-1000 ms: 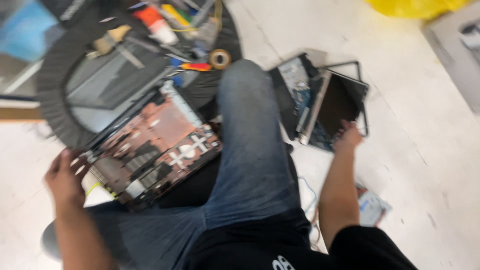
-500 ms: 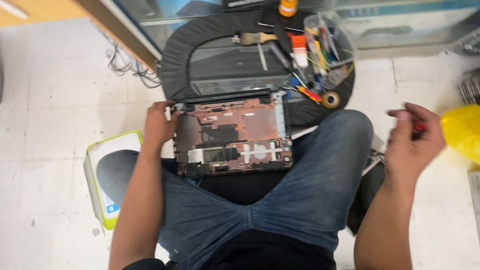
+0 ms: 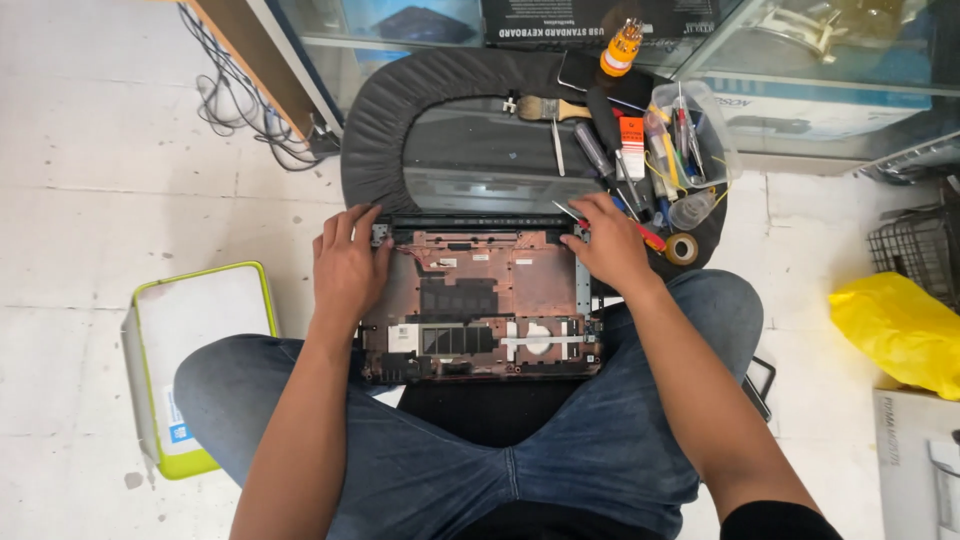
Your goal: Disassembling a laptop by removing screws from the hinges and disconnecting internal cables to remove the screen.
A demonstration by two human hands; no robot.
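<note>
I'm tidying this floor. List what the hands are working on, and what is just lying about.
In hand:
left hand
right hand
opened laptop base
red-handled screwdriver

Lying about:
paintbrush
tape roll
clear tool tub
yellow bag
green-edged box

One opened laptop base (image 3: 480, 305) lies across the person's lap, its copper-coloured inside facing up. Two hands rest on it: the left hand (image 3: 347, 262) at its far left corner, the right hand (image 3: 608, 245) at its far right corner. One round dark stool (image 3: 400, 110) carries one paintbrush (image 3: 545, 107), one clear tub of tools (image 3: 690, 125) and one roll of tape (image 3: 683, 248). On the floor sit one green-edged white box (image 3: 200, 350) and one yellow bag (image 3: 895, 330).
</note>
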